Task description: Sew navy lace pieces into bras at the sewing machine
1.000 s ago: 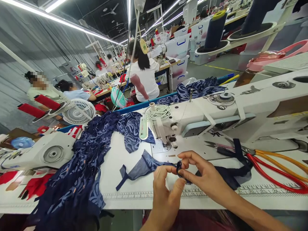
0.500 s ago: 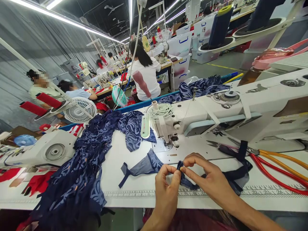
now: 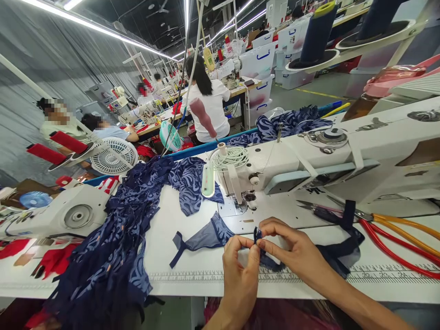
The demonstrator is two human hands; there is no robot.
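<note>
Both hands pinch a small navy fabric piece (image 3: 257,236) just above the white table (image 3: 192,270), in front of the sewing machine's needle (image 3: 248,200). My left hand (image 3: 240,270) grips it with thumb and forefinger from the left. My right hand (image 3: 292,252) pinches it from the right, and the dark strip trails under that hand toward the right. A blue mesh piece (image 3: 202,238) joined to it lies flat to the left.
A white sewing machine (image 3: 343,160) fills the right. Scissors with red and orange handles (image 3: 378,229) lie under its arm. A heap of navy patterned cloth (image 3: 120,238) covers the left. Another machine (image 3: 65,215), a fan (image 3: 110,160) and several seated workers are beyond.
Both hands have shifted slightly up and right while staying pinched on the navy piece. The view has tilted a little. The cloth pile and scissors have not moved.
</note>
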